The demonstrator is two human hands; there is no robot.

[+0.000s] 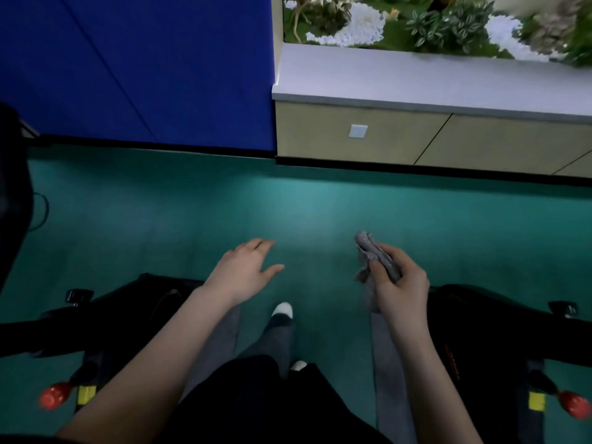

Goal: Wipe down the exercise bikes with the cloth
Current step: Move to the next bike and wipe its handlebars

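1. We see the cloth point(373, 256) bunched in our right hand point(398, 285), up and to the right of the white-toed shoe point(282, 310) that stands on the teal floor point(288, 213).
2. The cloth is grey with a faint mauve cast, and its surface looks nubbly, like towelling. It is crumpled into a wad. One rumpled end pokes up past the fingers, and a looser tail hangs down below the palm.
3. Our right hand grips the wad, with the fingers and thumb curled round it. It holds the cloth in the air over the floor, touching neither bike.
4. Our left hand point(246, 270) is up and to the left of the shoe. It is palm down with the fingers straight and the thumb spread, and it holds nothing.
5. A dark exercise bike point(128, 302) stands left of the shoe and a second exercise bike point(474, 318) stands right of it. Each has a red knob lower down, the left red knob point(53, 395) and the right red knob point(575, 407). The finer details are blurred.
6. Far beyond the shoe, a blue wall panel point(144, 65) meets a beige cabinet point(400, 136).
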